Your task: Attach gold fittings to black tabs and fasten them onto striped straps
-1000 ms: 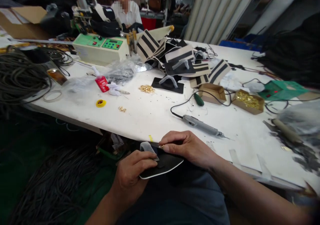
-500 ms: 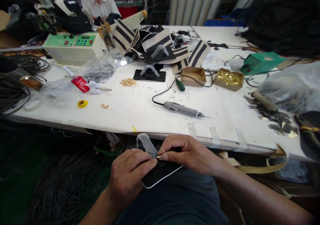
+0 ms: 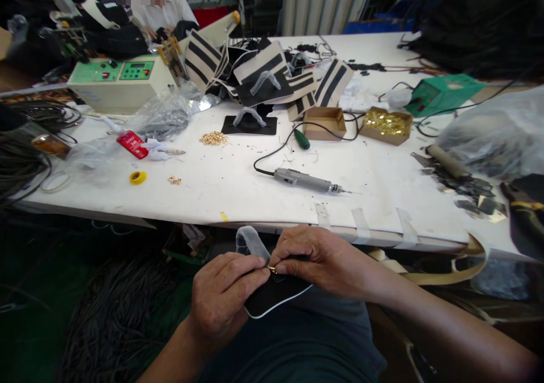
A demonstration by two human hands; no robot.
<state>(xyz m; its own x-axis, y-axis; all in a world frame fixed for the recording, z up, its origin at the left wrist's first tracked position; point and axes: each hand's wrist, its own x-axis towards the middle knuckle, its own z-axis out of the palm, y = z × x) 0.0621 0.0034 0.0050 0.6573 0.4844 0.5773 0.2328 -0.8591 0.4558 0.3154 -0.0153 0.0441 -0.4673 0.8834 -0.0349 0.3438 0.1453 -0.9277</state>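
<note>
A black panel [image 3: 274, 298] with a pale edge rests on my lap, below the table edge. A handle wrapped in clear film [image 3: 253, 243] rises from it. My left hand [image 3: 229, 286] grips the panel, its thumb and forefinger closed beside the handle's base. My right hand [image 3: 308, 258] pinches a small gold metal piece [image 3: 272, 269] at that base. Fingertips of both hands meet around the gold piece and hide part of it.
On the white table [image 3: 204, 190] lie a grey electric screwdriver [image 3: 304, 180], a yellow tape roll [image 3: 137, 177], a red bottle [image 3: 132, 143], gold fittings [image 3: 213, 138] and cardboard boxes [image 3: 325, 123]. Striped panels [image 3: 204, 60] are piled behind. A person [image 3: 164, 3] sits across the table.
The view has shifted slightly, so the table items appear a little further left and higher. Both hands keep nearly the same hold; the gold piece looks slightly turned.
</note>
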